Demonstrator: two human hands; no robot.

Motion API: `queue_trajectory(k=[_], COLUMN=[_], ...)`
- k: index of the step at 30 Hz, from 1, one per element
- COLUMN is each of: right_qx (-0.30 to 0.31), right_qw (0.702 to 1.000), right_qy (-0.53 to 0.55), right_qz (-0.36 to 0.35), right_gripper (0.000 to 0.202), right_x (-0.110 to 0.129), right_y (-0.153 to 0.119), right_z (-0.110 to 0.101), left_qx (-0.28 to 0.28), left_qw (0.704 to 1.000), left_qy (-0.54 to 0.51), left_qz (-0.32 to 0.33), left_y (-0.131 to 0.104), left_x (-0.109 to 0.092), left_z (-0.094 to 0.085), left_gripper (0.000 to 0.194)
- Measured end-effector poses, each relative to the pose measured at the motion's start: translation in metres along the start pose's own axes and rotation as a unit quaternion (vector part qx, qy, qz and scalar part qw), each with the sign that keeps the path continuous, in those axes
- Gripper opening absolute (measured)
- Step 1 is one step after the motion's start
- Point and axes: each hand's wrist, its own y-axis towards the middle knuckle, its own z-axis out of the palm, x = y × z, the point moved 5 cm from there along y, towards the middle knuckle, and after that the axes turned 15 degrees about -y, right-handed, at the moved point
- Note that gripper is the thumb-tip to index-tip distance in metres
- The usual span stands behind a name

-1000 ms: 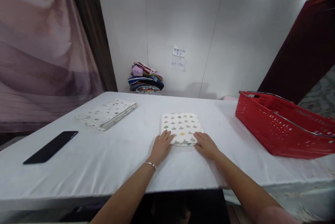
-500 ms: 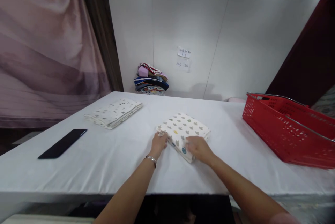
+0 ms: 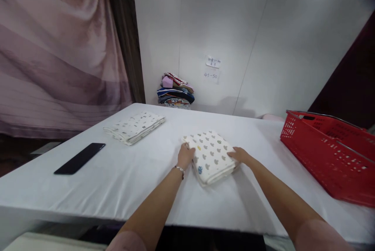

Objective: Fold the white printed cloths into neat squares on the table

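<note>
A folded white cloth (image 3: 211, 153) printed with small grey shapes, plus a yellow and a blue one, is between my two hands. My left hand (image 3: 185, 156) grips its left edge, thumb on top and the other fingers underneath, out of sight. At the right edge, my right hand (image 3: 239, 155) holds the cloth the same way, its thumb side on top. The near edge shows several layers and seems slightly raised from the table. Farther left lies another folded white cloth (image 3: 136, 126) with small dark prints, which neither hand touches.
A black phone-like slab (image 3: 80, 158) lies on the white-covered table (image 3: 125, 180) at left. On the right stands a red plastic basket (image 3: 331, 157) with metal handles. Folded fabrics (image 3: 175, 90) are stacked beyond the far edge, near paper signs (image 3: 211, 75) on the wall.
My right hand has moved from the top of the cloth to its right edge. The cloth has turned a little, and my left hand stays at its left side. The view has shifted left.
</note>
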Motion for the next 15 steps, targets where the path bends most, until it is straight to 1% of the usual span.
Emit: queue_trajectory(k=[2, 4, 5, 6, 9, 10, 11, 13, 15], right_qx=[0.053, 0.105, 0.115, 0.111, 0.057, 0.051, 0.057, 0.088, 0.116], right_qw=[0.997, 0.988, 0.983, 0.982, 0.986, 0.984, 0.981, 0.974, 0.969], right_qy=[0.049, 0.116, 0.141, 0.154, 0.153, 0.16, 0.17, 0.193, 0.204], right_qz=[-0.002, -0.006, -0.005, -0.001, 0.041, 0.059, 0.072, 0.081, 0.076], right_gripper=[0.041, 0.044, 0.045, 0.046, 0.055, 0.057, 0.058, 0.055, 0.05], right_x=[-0.004, -0.008, -0.009, -0.012, -0.016, -0.015, -0.013, -0.005, 0.004], right_y=[-0.017, -0.031, -0.035, -0.036, -0.027, -0.021, -0.015, -0.006, 0.0], right_z=[0.011, 0.02, 0.021, 0.021, 0.015, 0.014, 0.016, 0.021, 0.027], left_qx=[-0.011, -0.008, -0.003, 0.003, 0.036, 0.051, 0.065, 0.083, 0.084], left_qw=[1.0, 1.0, 1.0, 1.0, 0.998, 0.997, 0.996, 0.993, 0.993], left_qy=[0.006, 0.008, 0.01, 0.012, 0.007, 0.004, 0.002, 0.007, 0.019], left_qz=[-0.009, -0.021, -0.025, -0.028, -0.045, -0.055, -0.066, -0.082, -0.084], left_y=[0.011, 0.017, 0.017, 0.017, 0.009, 0.006, 0.002, -0.003, -0.007], left_x=[-0.003, -0.004, -0.004, -0.003, 0.002, 0.004, 0.007, 0.012, 0.016], left_z=[-0.006, -0.009, -0.011, -0.012, -0.013, -0.013, -0.013, -0.013, -0.015], left_gripper=[0.063, 0.066, 0.068, 0.07, 0.082, 0.086, 0.089, 0.089, 0.081])
